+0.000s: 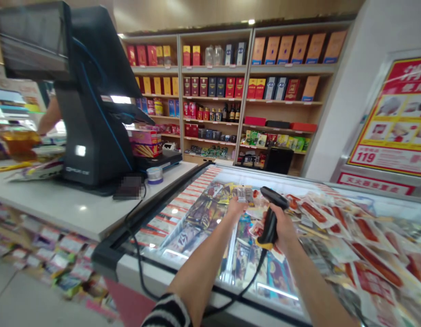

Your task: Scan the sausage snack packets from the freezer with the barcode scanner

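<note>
My right hand (pixel 282 225) is wrapped round the grip of a black barcode scanner (pixel 272 213), whose head points left toward my other hand. A black cable runs from the scanner down across the freezer front. My left hand (pixel 236 206) holds up a small packet (pixel 242 194) just in front of the scanner head, fingers closed on it. Both hands hover over the glass lid of a chest freezer (pixel 183 254) filled with wrapped frozen goods.
A black checkout terminal (pixel 94 104) stands on a white counter (pixel 60 204) at left, with a tape roll (pixel 154 175) beside it. Another person's arm (pixel 48 118) shows behind the terminal. Shelves of boxed goods and bottles (pixel 244 91) line the back wall. A red poster (pixel 398 118) hangs at right.
</note>
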The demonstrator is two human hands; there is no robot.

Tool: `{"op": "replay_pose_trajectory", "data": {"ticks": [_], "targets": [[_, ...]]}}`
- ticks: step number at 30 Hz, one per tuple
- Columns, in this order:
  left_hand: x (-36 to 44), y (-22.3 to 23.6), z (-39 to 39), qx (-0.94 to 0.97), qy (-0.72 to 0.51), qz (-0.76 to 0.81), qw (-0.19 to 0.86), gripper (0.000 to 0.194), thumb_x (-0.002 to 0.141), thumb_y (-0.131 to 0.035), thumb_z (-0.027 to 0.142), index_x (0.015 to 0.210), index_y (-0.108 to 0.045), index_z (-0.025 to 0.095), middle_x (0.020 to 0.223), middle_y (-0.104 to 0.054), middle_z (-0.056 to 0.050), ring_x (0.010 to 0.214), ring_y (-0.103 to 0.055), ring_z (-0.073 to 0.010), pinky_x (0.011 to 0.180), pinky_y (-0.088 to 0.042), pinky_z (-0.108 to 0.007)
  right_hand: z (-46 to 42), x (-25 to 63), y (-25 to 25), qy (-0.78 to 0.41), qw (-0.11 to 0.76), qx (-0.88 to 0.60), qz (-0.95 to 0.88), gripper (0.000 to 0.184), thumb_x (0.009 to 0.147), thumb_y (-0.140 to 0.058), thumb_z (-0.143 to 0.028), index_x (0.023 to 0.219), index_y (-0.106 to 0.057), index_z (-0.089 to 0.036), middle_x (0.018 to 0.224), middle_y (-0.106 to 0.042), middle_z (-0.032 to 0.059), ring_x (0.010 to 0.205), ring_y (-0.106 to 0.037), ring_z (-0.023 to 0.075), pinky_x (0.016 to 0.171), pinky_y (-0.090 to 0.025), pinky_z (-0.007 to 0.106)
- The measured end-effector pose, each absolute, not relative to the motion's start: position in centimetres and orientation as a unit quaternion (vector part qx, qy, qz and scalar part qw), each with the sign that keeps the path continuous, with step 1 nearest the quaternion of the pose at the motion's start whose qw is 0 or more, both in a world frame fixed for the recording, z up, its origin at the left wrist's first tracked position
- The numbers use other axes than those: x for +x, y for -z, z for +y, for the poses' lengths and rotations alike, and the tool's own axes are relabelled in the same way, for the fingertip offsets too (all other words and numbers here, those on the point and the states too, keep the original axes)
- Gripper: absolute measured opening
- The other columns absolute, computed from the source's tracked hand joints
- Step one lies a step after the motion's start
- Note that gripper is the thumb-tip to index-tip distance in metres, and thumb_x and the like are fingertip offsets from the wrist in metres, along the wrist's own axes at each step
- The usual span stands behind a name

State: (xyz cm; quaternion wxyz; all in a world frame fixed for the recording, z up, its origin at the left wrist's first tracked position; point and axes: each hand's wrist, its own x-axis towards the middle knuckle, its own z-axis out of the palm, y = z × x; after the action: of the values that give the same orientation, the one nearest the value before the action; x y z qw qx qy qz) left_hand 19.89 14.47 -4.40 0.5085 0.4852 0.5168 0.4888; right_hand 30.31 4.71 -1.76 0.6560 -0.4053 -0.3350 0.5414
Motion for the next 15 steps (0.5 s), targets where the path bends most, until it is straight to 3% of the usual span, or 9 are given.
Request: {"op": "replay_pose_trajectory", "data": {"ticks": [5,15], "targets": [[15.1,4.6,13.4,0.462,-0.511,0.513,0.513,0.020,0.065,-0.057,0.021,0.084,-0.056,0.016,0.070,-0.058,-0.001,0.053,-0.052,-0.0083,0.050,-0.042,-0.020,3.9,29.4,1.6,-0.575,0.624,-0.383,-0.365,0.027,0.064,-0.057,-0.041,0.070,-0.051,-0.016,0.052,-0.057,-0.0019,0.038,-0.050,0.0100,0.034,-0.039,0.020],[12.3,5.1,12.8,0.467,-0.537,0.497,0.496,0.012,0.061,-0.060,0.021,0.071,-0.058,0.014,0.064,-0.056,0.000,0.052,-0.049,-0.0073,0.048,-0.041,-0.018,2.7,28.2,1.5,-0.594,0.593,-0.364,-0.403,0.028,0.067,-0.054,-0.044,0.071,-0.051,-0.016,0.051,-0.054,-0.0023,0.038,-0.047,0.0079,0.034,-0.036,0.017]]}}
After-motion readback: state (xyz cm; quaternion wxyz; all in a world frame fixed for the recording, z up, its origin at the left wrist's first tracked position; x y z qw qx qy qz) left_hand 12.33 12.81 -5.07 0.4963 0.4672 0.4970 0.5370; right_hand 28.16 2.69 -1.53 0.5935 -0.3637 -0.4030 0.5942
